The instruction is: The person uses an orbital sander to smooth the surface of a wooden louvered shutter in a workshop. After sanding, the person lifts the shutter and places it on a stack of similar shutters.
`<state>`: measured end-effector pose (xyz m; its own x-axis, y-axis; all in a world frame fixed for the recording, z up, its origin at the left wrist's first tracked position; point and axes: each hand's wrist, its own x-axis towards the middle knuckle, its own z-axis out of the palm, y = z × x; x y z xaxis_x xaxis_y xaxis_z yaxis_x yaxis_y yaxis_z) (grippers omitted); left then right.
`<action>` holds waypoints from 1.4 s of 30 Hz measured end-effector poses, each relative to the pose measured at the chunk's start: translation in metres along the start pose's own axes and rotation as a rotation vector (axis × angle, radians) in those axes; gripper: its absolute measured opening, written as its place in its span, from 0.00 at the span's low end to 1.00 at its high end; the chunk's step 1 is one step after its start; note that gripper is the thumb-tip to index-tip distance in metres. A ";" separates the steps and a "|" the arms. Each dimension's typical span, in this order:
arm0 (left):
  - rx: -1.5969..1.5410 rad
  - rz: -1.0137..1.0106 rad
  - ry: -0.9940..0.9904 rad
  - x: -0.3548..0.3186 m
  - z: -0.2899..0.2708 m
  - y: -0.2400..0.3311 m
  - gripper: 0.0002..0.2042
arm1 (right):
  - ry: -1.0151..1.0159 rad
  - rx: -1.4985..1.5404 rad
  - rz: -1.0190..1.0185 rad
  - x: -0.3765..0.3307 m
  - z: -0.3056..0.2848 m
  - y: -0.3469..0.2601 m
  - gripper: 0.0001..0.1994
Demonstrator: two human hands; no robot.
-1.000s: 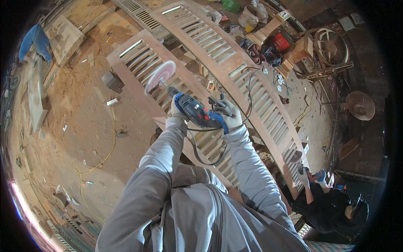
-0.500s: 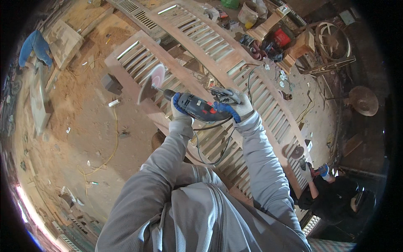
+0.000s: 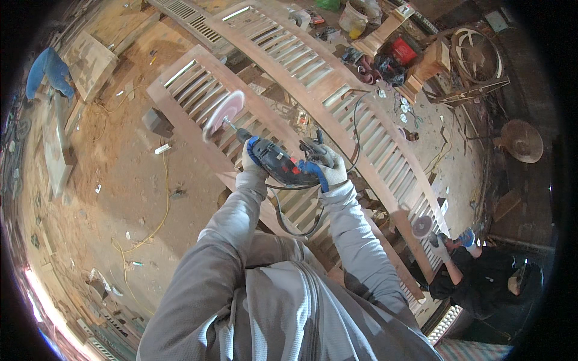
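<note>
Blue power drill (image 3: 282,163) sits gripped between both gloved hands, held out in front of the person above a long louvred wooden panel (image 3: 198,90). The left hand (image 3: 251,161) is wrapped tight around the front of the drill's body, close behind the chuck, while the right hand (image 3: 328,168) is closed around the rear handle, so the tool lies crosswise from one palm to the other. From the nose of the drill a short shaft runs up and to the left to a pink sanding disc (image 3: 224,114), blurred (its rim cannot be made out sharply), which stands over the slats near the panel's upper end. A black cable (image 3: 289,224) hangs in a loop below the drill, between the grey sleeves. A second, longer louvred panel (image 3: 313,66) lies just beyond the first. Sawdust covers the floor (image 3: 108,198) to the left, with a yellow cord (image 3: 159,216) trailing across it. At the lower right another person (image 3: 481,283) in dark clothes crouches at the far end of the panels, holding a similar disc tool (image 3: 421,227).
</note>
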<state>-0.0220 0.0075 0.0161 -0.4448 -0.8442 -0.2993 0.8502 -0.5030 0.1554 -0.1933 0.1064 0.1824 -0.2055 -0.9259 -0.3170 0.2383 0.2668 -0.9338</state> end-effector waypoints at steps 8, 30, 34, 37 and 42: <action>0.037 -0.142 0.101 -0.010 -0.020 0.023 0.13 | 0.049 0.129 -0.007 -0.025 0.028 0.009 0.16; 0.018 -0.109 0.045 -0.025 -0.016 -0.016 0.10 | 0.044 0.148 -0.007 -0.044 -0.014 0.020 0.20; -0.007 -0.098 -0.017 -0.017 -0.026 -0.017 0.11 | 0.030 0.108 -0.001 -0.036 -0.014 0.029 0.23; 0.032 -0.064 0.058 -0.016 -0.022 -0.018 0.11 | 0.025 0.045 0.039 -0.031 -0.017 0.020 0.23; 0.010 -0.033 0.079 -0.006 -0.017 -0.024 0.12 | -0.021 0.062 -0.048 -0.004 -0.032 0.031 0.21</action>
<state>-0.0351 0.0277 -0.0015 -0.4489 -0.8098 -0.3779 0.8323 -0.5328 0.1531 -0.2155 0.1270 0.1499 -0.1985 -0.9428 -0.2679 0.2871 0.2054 -0.9356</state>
